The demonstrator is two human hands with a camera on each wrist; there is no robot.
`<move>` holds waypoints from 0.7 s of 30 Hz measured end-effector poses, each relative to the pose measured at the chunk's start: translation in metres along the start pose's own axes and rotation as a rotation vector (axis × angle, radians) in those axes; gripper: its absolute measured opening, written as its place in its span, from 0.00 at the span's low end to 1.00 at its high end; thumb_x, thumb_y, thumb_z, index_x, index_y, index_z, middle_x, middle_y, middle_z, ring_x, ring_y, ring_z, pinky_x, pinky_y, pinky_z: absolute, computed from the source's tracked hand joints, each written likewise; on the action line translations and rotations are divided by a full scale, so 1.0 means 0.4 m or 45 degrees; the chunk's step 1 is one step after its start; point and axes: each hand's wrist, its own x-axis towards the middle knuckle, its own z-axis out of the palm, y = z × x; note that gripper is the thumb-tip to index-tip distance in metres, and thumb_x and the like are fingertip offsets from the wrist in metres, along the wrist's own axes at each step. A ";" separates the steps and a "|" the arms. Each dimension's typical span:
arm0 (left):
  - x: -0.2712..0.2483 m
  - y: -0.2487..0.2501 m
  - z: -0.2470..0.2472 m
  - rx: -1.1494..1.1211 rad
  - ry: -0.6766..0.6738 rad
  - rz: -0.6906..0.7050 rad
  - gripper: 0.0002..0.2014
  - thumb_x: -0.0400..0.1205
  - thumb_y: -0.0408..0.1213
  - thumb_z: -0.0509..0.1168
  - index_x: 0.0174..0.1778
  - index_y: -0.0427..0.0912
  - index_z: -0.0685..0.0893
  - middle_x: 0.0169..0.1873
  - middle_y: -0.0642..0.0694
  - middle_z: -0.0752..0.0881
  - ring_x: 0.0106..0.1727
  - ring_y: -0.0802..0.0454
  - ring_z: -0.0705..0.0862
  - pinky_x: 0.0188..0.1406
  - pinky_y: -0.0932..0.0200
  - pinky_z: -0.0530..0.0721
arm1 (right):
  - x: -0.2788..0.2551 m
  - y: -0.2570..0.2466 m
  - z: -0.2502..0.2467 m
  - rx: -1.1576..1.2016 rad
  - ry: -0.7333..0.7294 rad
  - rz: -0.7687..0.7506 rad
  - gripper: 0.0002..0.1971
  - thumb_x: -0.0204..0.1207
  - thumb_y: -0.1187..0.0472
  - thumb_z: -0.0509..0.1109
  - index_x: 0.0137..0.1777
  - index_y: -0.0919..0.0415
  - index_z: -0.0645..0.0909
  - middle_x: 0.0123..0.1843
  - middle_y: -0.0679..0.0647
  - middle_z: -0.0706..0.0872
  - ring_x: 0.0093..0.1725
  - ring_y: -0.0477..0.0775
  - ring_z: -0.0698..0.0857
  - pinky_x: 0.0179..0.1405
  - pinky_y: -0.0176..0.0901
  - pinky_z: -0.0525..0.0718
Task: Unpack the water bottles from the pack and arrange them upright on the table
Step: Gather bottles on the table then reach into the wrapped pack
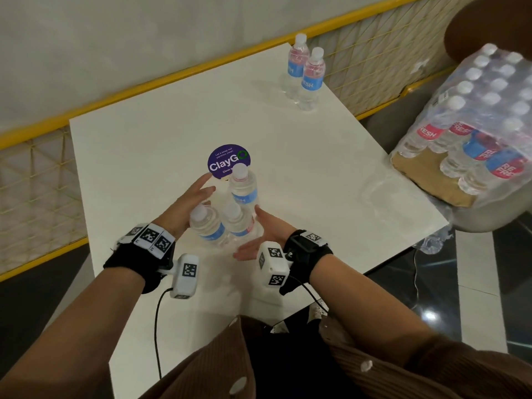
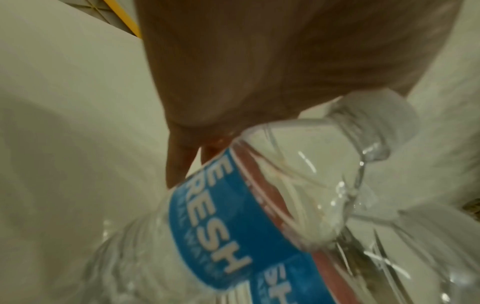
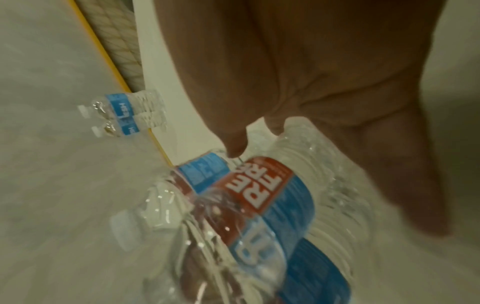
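Hands (image 1: 227,223) flank three bottles (image 1: 227,214), fingers straight; only head view shows pack (image 1: 472,125).

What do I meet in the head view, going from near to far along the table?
Wrist cameras → three bottles between the left hand and right hand → purple sticker → two bottles at the table's far corner.

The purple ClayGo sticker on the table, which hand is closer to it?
Left. The left hand has its fingers reaching right up to the purple ClayGo sticker's near edge. The right hand sits lower, behind the three bottles.
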 end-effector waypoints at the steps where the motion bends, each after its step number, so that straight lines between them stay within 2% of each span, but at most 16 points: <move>1: -0.010 -0.013 -0.003 -0.091 0.100 0.042 0.26 0.71 0.54 0.65 0.67 0.70 0.73 0.73 0.55 0.75 0.74 0.49 0.73 0.72 0.49 0.70 | -0.010 -0.012 -0.012 -0.033 0.077 0.035 0.39 0.78 0.31 0.52 0.66 0.69 0.72 0.60 0.73 0.78 0.69 0.78 0.75 0.63 0.68 0.76; 2: -0.010 -0.036 -0.013 -0.171 0.174 0.085 0.20 0.76 0.54 0.62 0.65 0.70 0.74 0.72 0.56 0.75 0.74 0.51 0.73 0.68 0.51 0.71 | -0.023 -0.025 -0.024 -0.067 0.170 0.040 0.40 0.77 0.31 0.55 0.71 0.68 0.67 0.62 0.72 0.76 0.66 0.78 0.77 0.55 0.66 0.81; 3: -0.016 -0.056 -0.019 -0.231 0.218 0.118 0.15 0.81 0.51 0.58 0.64 0.69 0.76 0.72 0.56 0.76 0.72 0.53 0.73 0.64 0.53 0.72 | -0.029 -0.038 -0.039 -0.057 0.249 -0.008 0.41 0.76 0.32 0.58 0.78 0.63 0.60 0.68 0.71 0.73 0.63 0.77 0.80 0.47 0.65 0.85; 4: -0.021 -0.078 -0.019 -0.267 0.253 0.138 0.15 0.85 0.45 0.53 0.63 0.69 0.76 0.71 0.57 0.77 0.70 0.55 0.74 0.60 0.55 0.73 | -0.038 -0.057 -0.047 -0.071 0.330 -0.090 0.42 0.76 0.33 0.60 0.82 0.57 0.54 0.77 0.67 0.67 0.63 0.74 0.80 0.46 0.67 0.86; 6: -0.020 -0.128 -0.024 -0.200 0.288 0.121 0.21 0.86 0.33 0.53 0.64 0.65 0.76 0.66 0.57 0.79 0.64 0.55 0.76 0.54 0.57 0.75 | -0.037 -0.091 -0.062 -0.076 0.435 -0.231 0.41 0.77 0.35 0.61 0.84 0.50 0.49 0.83 0.61 0.57 0.70 0.71 0.76 0.59 0.72 0.80; 7: -0.020 -0.148 -0.028 -0.118 0.263 0.127 0.25 0.84 0.25 0.55 0.65 0.63 0.74 0.64 0.57 0.80 0.63 0.54 0.77 0.53 0.57 0.76 | -0.036 -0.103 -0.061 -0.063 0.416 -0.255 0.40 0.77 0.35 0.61 0.83 0.48 0.50 0.84 0.61 0.57 0.66 0.72 0.79 0.61 0.73 0.79; 8: -0.012 -0.169 -0.033 -0.019 0.202 0.124 0.31 0.81 0.18 0.57 0.67 0.62 0.73 0.62 0.56 0.80 0.64 0.52 0.77 0.54 0.56 0.77 | -0.036 -0.112 -0.056 -0.048 0.372 -0.254 0.38 0.77 0.35 0.61 0.83 0.44 0.51 0.83 0.61 0.59 0.58 0.74 0.83 0.59 0.74 0.79; 9: -0.006 -0.184 -0.038 0.073 0.114 0.118 0.37 0.77 0.13 0.58 0.68 0.62 0.71 0.63 0.55 0.80 0.66 0.50 0.77 0.57 0.55 0.77 | -0.034 -0.115 -0.050 -0.037 0.331 -0.250 0.36 0.77 0.35 0.60 0.82 0.40 0.51 0.83 0.61 0.60 0.49 0.74 0.85 0.57 0.75 0.80; 10: 0.000 -0.191 -0.043 0.142 0.031 0.106 0.42 0.73 0.11 0.60 0.71 0.62 0.69 0.64 0.53 0.79 0.67 0.50 0.77 0.60 0.54 0.77 | -0.029 -0.114 -0.042 -0.055 0.300 -0.252 0.34 0.78 0.35 0.60 0.81 0.37 0.52 0.83 0.61 0.60 0.45 0.74 0.85 0.55 0.75 0.81; 11: 0.001 -0.189 -0.045 0.186 -0.042 0.091 0.44 0.69 0.12 0.64 0.72 0.60 0.67 0.65 0.52 0.79 0.66 0.52 0.78 0.61 0.57 0.76 | -0.022 -0.110 -0.034 -0.082 0.270 -0.261 0.33 0.78 0.35 0.60 0.81 0.35 0.53 0.83 0.61 0.59 0.45 0.73 0.85 0.53 0.75 0.82; 13: 0.004 -0.175 -0.047 0.269 -0.135 0.079 0.46 0.61 0.24 0.72 0.75 0.57 0.67 0.65 0.54 0.80 0.64 0.59 0.79 0.61 0.65 0.77 | -0.008 -0.097 -0.017 -0.154 0.223 -0.251 0.34 0.77 0.34 0.59 0.81 0.37 0.54 0.84 0.59 0.56 0.50 0.71 0.85 0.53 0.75 0.82; 14: 0.008 -0.167 -0.044 0.300 -0.165 0.077 0.48 0.59 0.29 0.75 0.76 0.54 0.67 0.65 0.53 0.81 0.64 0.59 0.79 0.60 0.67 0.78 | -0.003 -0.094 -0.012 -0.181 0.211 -0.226 0.35 0.77 0.33 0.59 0.82 0.39 0.54 0.84 0.60 0.57 0.52 0.70 0.85 0.54 0.76 0.81; 16: 0.023 -0.159 -0.046 0.283 -0.133 0.044 0.47 0.59 0.29 0.74 0.77 0.46 0.68 0.63 0.47 0.82 0.62 0.55 0.80 0.51 0.72 0.83 | -0.004 -0.089 -0.007 -0.213 0.192 -0.186 0.35 0.76 0.33 0.59 0.81 0.42 0.57 0.82 0.62 0.62 0.59 0.72 0.84 0.60 0.77 0.78; 18: 0.038 -0.146 -0.053 0.288 -0.047 0.026 0.42 0.60 0.27 0.70 0.75 0.39 0.70 0.59 0.42 0.82 0.59 0.51 0.79 0.41 0.73 0.83 | -0.008 -0.084 -0.001 -0.241 0.172 -0.159 0.32 0.77 0.33 0.58 0.79 0.45 0.63 0.79 0.65 0.66 0.64 0.73 0.82 0.64 0.76 0.76; 19: 0.042 -0.135 -0.056 0.334 -0.034 0.031 0.40 0.60 0.28 0.69 0.73 0.38 0.72 0.57 0.40 0.83 0.58 0.50 0.79 0.39 0.73 0.83 | -0.005 -0.079 0.004 -0.251 0.164 -0.150 0.31 0.77 0.33 0.58 0.77 0.46 0.64 0.79 0.65 0.67 0.65 0.73 0.81 0.64 0.75 0.76; 21: 0.056 -0.117 -0.069 0.427 -0.064 0.040 0.39 0.61 0.28 0.69 0.72 0.39 0.73 0.57 0.39 0.84 0.57 0.49 0.81 0.42 0.70 0.85 | 0.002 -0.068 0.019 -0.261 0.156 -0.128 0.34 0.76 0.33 0.59 0.80 0.44 0.60 0.79 0.66 0.66 0.66 0.74 0.80 0.62 0.74 0.78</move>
